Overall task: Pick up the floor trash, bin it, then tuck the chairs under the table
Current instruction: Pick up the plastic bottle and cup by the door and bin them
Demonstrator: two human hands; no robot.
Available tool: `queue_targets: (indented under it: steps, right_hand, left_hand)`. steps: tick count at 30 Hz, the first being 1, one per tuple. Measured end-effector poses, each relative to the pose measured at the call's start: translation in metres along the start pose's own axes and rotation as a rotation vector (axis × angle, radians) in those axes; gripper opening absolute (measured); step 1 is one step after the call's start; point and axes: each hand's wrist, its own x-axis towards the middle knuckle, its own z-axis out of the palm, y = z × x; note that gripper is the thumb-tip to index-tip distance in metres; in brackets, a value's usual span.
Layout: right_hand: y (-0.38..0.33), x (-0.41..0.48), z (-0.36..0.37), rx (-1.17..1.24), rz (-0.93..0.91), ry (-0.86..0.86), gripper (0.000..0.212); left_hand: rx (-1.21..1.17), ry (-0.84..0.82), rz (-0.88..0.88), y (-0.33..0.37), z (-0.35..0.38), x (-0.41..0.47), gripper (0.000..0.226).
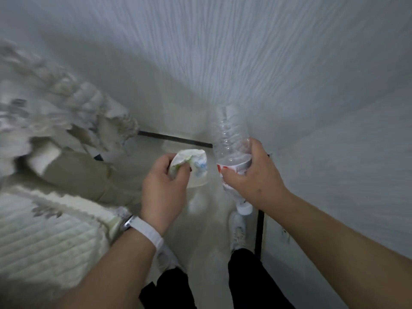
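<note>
My left hand grips a crushed white paper cup with blue and green print, thumb and fingers curled round its rim. My right hand holds a clear plastic bottle by its red and white label, base pointing up and away, white cap pointing down toward me. Both hands are in front of my body, close together above the pale floor. No bin, chair or table is in view.
A white textured wall fills the right and the top. At the left lies a bed with a quilted cream cover and a beige side. Dark skirting strips run along the floor edge. My white shoes stand in the narrow gap.
</note>
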Motion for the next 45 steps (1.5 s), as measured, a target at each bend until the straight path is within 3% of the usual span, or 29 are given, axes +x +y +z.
queue_targets:
  steps: [7, 12, 23, 27, 31, 33, 45]
  right_hand:
    - [-0.067, -0.032, -0.018, 0.059, -0.057, -0.116, 0.062]
    - [-0.119, -0.036, -0.023, 0.075, -0.209, -0.208, 0.050]
    - [-0.213, -0.096, 0.002, 0.063, -0.476, -0.584, 0.061]
    - [-0.243, -0.149, 0.034, 0.022, -0.577, -0.674, 0.063]
    - [-0.266, -0.219, 0.072, -0.031, -0.677, -0.792, 0.052]
    - [-0.272, -0.263, 0.093, -0.044, -0.719, -0.866, 0.060]
    - [-0.259, -0.541, 0.224, -0.170, -0.927, -1.271, 0.066]
  left_hand:
    - [-0.016, 0.152, 0.005, 0.068, -0.060, -0.050, 0.002]
    - [-0.054, 0.364, -0.047, 0.097, -0.097, -0.084, 0.005]
    - [-0.168, 0.815, -0.048, 0.126, -0.179, -0.206, 0.008]
    - [-0.177, 0.953, -0.054, 0.111, -0.225, -0.271, 0.010]
    - [-0.221, 1.115, -0.096, 0.079, -0.266, -0.346, 0.005]
    - [-0.251, 1.168, -0.111, 0.058, -0.282, -0.389, 0.008]
    - [-0.292, 1.578, -0.325, -0.064, -0.358, -0.673, 0.007]
